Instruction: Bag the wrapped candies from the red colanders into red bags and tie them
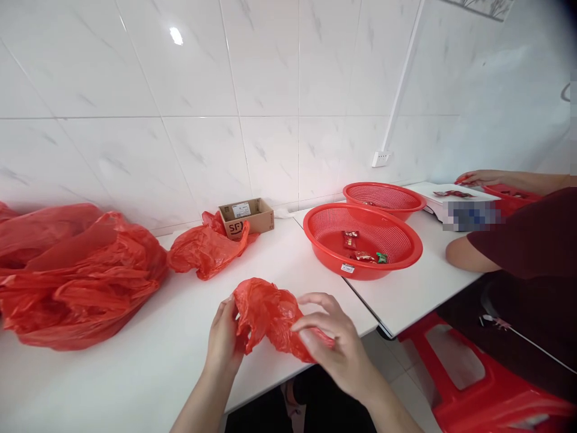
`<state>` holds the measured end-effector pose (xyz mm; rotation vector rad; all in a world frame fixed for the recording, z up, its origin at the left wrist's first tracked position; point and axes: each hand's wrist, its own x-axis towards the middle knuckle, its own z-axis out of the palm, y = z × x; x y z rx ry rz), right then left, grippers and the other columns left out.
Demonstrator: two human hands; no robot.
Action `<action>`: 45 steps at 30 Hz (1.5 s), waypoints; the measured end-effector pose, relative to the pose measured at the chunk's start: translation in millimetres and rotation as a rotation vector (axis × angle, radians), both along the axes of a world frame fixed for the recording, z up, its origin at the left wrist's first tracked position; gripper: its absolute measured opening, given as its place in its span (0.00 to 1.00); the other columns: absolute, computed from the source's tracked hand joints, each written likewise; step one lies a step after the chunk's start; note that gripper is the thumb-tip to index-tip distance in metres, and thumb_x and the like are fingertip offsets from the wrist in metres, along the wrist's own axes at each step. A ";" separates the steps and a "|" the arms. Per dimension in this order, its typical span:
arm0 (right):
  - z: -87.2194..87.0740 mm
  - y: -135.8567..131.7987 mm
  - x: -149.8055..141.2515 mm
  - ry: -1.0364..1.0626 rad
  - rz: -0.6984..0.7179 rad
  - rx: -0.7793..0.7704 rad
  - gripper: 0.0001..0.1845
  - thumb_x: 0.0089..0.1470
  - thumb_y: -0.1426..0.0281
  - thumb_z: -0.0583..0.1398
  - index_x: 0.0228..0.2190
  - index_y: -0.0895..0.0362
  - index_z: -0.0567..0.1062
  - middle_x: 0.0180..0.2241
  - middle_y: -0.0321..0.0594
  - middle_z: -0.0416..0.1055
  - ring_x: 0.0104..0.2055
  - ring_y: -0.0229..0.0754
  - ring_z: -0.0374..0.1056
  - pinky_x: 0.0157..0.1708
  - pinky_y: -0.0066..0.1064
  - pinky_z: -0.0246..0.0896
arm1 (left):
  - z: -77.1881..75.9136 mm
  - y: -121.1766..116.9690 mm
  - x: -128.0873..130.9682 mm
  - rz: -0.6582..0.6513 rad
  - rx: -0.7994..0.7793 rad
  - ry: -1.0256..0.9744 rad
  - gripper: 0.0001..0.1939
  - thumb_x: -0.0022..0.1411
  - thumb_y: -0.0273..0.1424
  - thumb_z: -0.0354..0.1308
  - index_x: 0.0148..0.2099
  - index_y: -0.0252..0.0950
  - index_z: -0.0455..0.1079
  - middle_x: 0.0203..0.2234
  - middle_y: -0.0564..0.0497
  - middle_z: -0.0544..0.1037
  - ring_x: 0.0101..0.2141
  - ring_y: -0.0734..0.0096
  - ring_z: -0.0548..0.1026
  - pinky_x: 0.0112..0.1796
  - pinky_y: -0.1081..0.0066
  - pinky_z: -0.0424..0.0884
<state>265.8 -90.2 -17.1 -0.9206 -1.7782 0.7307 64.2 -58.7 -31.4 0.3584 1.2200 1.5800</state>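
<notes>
A small crumpled red plastic bag (267, 313) lies at the near edge of the white table (148, 367), held between both hands. My left hand (224, 338) grips its left side with the fingers closed on the plastic. My right hand (336, 343) pinches the bag's right side, thumb and forefinger on the film, the other fingers curled above it.
A big heap of red bags (74, 273) sits at the left, a smaller bag (207, 249) and an open cardboard box (247, 216) behind. Two red mesh baskets (363, 240) (384, 198) hold a few wrapped sweets. Another person's arm (469, 255) rests at the right. A red stool (487, 391) stands below.
</notes>
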 end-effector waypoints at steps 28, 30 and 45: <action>-7.9 23.8 -1.0 -0.360 -0.085 -0.143 0.48 0.48 0.82 0.52 0.66 0.38 0.48 0.52 0.40 0.67 0.48 0.45 0.71 0.47 0.34 0.64 | 1.6 6.1 -12.1 -0.260 0.277 1.617 0.15 0.56 0.24 0.53 0.44 0.42 0.75 0.52 0.42 0.72 0.45 0.51 0.72 0.43 0.60 0.66; -11.5 28.1 17.5 -0.508 -0.124 -0.196 0.51 0.45 0.85 0.51 0.65 0.36 0.50 0.49 0.40 0.67 0.42 0.42 0.72 0.42 0.31 0.64 | 4.9 15.5 -40.7 -0.228 0.198 1.493 0.13 0.52 0.23 0.54 0.37 0.43 0.76 0.46 0.46 0.75 0.37 0.57 0.74 0.36 0.66 0.66; -8.1 13.2 -25.3 -0.459 -0.049 0.025 0.23 0.53 0.77 0.57 0.50 0.50 0.74 0.46 0.44 0.73 0.49 0.51 0.68 0.49 0.44 0.63 | 25.4 -11.8 -42.9 -0.735 0.009 0.257 0.16 0.57 0.45 0.60 0.38 0.38 0.76 0.35 0.44 0.80 0.40 0.54 0.76 0.39 0.63 0.71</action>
